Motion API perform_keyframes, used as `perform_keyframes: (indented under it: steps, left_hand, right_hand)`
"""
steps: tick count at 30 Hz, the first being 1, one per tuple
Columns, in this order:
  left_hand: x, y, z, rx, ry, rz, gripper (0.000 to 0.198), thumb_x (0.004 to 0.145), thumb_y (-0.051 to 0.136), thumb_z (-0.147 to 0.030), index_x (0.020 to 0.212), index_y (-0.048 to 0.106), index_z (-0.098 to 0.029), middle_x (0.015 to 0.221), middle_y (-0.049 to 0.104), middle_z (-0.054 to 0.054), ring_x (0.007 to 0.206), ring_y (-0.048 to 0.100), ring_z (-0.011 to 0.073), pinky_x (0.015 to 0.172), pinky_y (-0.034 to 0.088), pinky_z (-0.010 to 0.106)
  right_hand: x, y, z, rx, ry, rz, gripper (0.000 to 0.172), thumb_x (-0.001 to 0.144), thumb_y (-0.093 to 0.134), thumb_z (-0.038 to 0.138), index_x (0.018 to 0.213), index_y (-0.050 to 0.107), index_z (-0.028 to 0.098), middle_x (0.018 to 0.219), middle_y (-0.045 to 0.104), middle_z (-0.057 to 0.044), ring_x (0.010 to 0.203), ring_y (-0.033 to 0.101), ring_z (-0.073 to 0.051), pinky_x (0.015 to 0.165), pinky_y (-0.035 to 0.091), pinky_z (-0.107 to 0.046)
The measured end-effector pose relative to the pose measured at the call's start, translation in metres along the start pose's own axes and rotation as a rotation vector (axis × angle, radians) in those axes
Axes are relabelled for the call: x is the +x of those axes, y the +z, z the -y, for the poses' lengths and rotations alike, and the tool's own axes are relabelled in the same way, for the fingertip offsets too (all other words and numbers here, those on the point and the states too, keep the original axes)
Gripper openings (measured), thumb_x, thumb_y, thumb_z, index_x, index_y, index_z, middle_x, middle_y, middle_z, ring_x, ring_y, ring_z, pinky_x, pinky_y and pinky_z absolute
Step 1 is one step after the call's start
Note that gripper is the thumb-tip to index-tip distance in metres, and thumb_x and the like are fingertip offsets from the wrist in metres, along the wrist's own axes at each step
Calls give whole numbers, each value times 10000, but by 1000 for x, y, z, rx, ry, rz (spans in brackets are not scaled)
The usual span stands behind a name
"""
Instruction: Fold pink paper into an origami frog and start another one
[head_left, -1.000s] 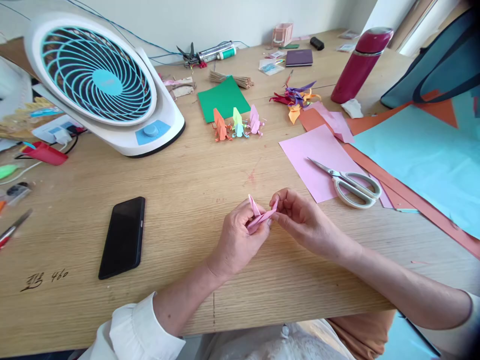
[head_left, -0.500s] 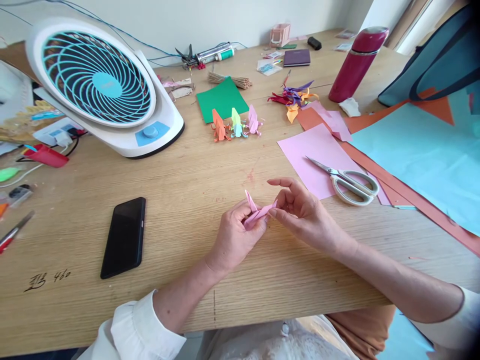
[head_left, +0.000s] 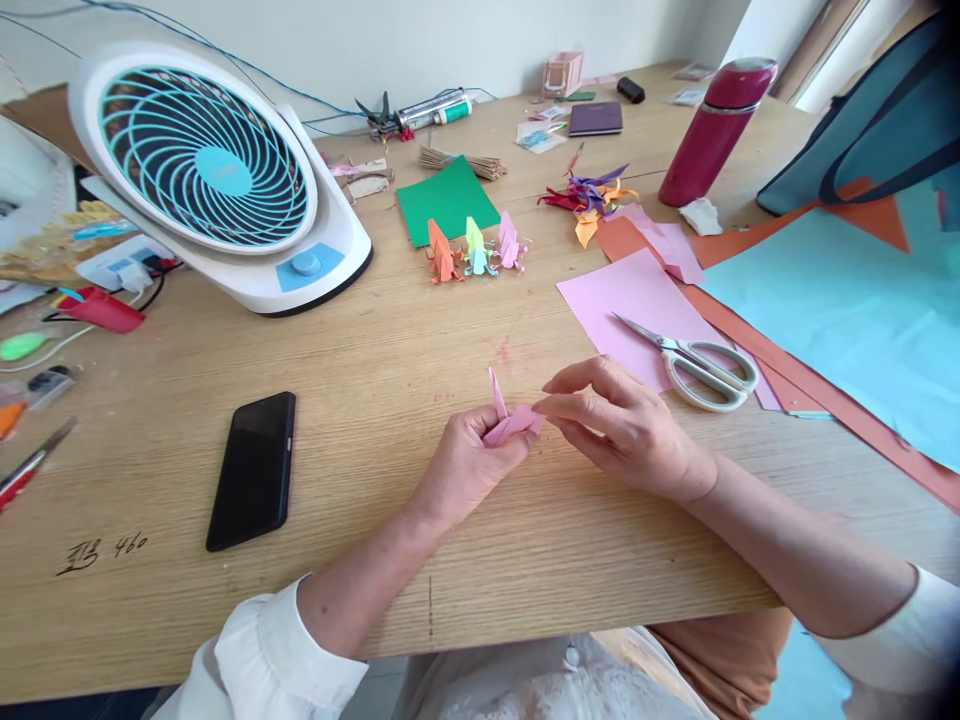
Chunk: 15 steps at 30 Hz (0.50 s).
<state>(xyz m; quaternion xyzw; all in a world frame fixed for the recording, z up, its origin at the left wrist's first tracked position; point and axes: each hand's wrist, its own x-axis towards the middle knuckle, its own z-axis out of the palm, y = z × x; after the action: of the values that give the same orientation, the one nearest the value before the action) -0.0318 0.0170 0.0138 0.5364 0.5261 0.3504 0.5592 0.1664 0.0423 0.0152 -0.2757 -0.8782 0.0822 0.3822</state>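
My left hand [head_left: 469, 460] pinches a pink origami piece [head_left: 512, 426] between thumb and fingers, just above the wooden table. One narrow point of the paper stands up above the fingers; the wider folded part reaches toward the right. At that right end my right hand [head_left: 626, 425] has its fingertips on the paper, the fingers bent together; the thumb tip is partly hidden. Scissors [head_left: 709, 372] with pale handles lie on a pink sheet [head_left: 626, 295] beyond my right hand. Three small folded paper figures, orange [head_left: 444, 252], green-blue [head_left: 478, 248] and pink [head_left: 510, 243], stand farther back.
A white fan [head_left: 225, 180] stands at the left, with a black phone [head_left: 253, 470] in front. Behind the figures lies a green sheet [head_left: 448, 200]. At the right are a magenta flask [head_left: 716, 130], light-blue paper [head_left: 847, 290], orange paper strips and a blue bag [head_left: 862, 120].
My right hand has turned over the paper's right end, its raised forefinger coming down closer to the other fingers. The right tip of the pink paper now looks flatter. My left hand keeps its hold.
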Motion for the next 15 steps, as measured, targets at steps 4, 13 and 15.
perform_keyframes:
  steps: [4,13,15]
  left_hand:
    - [0,-1,-4,-62,-83,31,343,683,785,-452,694,630,-146,584,419,-56,542,328,68,491,279,209]
    - [0,-3,-2,-115,-156,113,392,649,814,-473,650,580,-158,587,372,-56,528,289,63,457,210,212]
    - [0,-3,-1,-106,-150,117,391,650,809,-490,663,601,-158,589,376,-55,526,295,65,456,223,212]
  right_hand:
    - [0,-2,-4,-57,-79,28,184,945,520,133,1009,661,232,1004,636,-96,861,613,-195,724,511,-353]
    - [-1,-6,-7,-156,-165,27,191,935,548,143,1040,663,254,1030,690,-77,866,597,-204,728,498,-370]
    - [-2,-5,-6,-144,-153,26,198,938,540,139,1031,667,259,1014,691,-70,862,598,-202,728,495,-369]
